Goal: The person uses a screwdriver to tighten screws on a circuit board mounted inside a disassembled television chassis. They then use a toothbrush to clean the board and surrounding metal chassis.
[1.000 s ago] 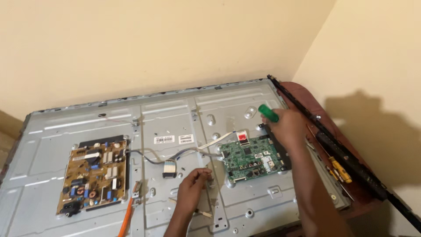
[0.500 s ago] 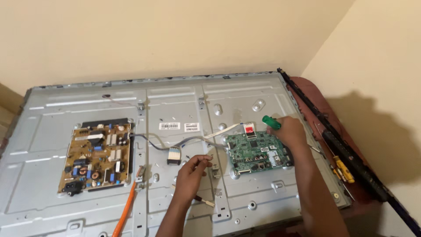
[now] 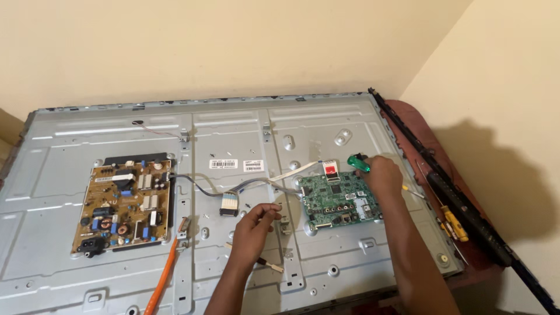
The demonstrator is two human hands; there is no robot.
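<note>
Right hand [image 3: 382, 175] shifted to green board [image 3: 337, 201] corner — grip closed on green-handled screwdriver [image 3: 358, 163]; left hand [image 3: 254, 224] pinching.

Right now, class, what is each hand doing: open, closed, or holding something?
Left hand: fingers pinched together above the metal back panel; what they hold cannot be told.
Right hand: closed on a green-handled screwdriver.

The right hand [image 3: 382, 175] is covering most of a green-handled screwdriver [image 3: 358, 163], hiding its tip at the green circuit board's [image 3: 338, 200] far corner. The left hand [image 3: 254, 224] is pinching something too small to tell. The metal back panel [image 3: 233, 134] is hiding most of the desk [image 3: 417, 131], and an orange cable [image 3: 160, 280] is running off the bottom edge.
</note>
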